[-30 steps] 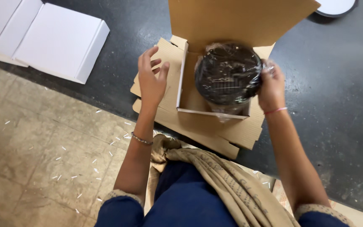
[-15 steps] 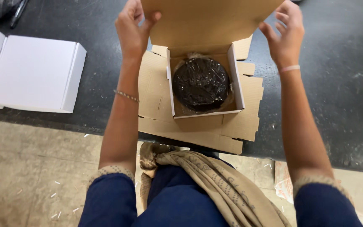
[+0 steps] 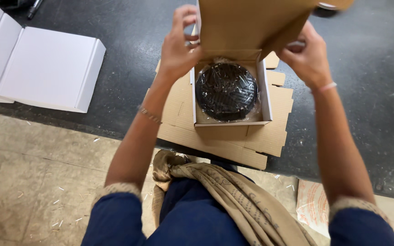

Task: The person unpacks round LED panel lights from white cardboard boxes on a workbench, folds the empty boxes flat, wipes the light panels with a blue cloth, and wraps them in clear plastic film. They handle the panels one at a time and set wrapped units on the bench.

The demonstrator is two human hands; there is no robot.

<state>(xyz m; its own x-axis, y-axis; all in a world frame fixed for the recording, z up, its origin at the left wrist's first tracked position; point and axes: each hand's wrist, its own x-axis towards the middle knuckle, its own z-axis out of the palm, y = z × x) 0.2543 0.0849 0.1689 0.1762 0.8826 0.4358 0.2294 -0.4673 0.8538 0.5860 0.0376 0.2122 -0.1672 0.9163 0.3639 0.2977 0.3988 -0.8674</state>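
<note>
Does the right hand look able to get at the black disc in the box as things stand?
Probably yes: the box lid is raised, leaving the wrapped black disc uncovered below, though the right hand is busy gripping that lid.

Dark worktop (image 3: 128,41); beige tiled floor (image 3: 37,182), scrap-littered.

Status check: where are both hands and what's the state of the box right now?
Left hand and right hand grip the raised brown cardboard lid. Round black plastic-wrapped disc sits inside the open box. Flat cardboard sheets underneath; nothing blocks the lid.
</note>
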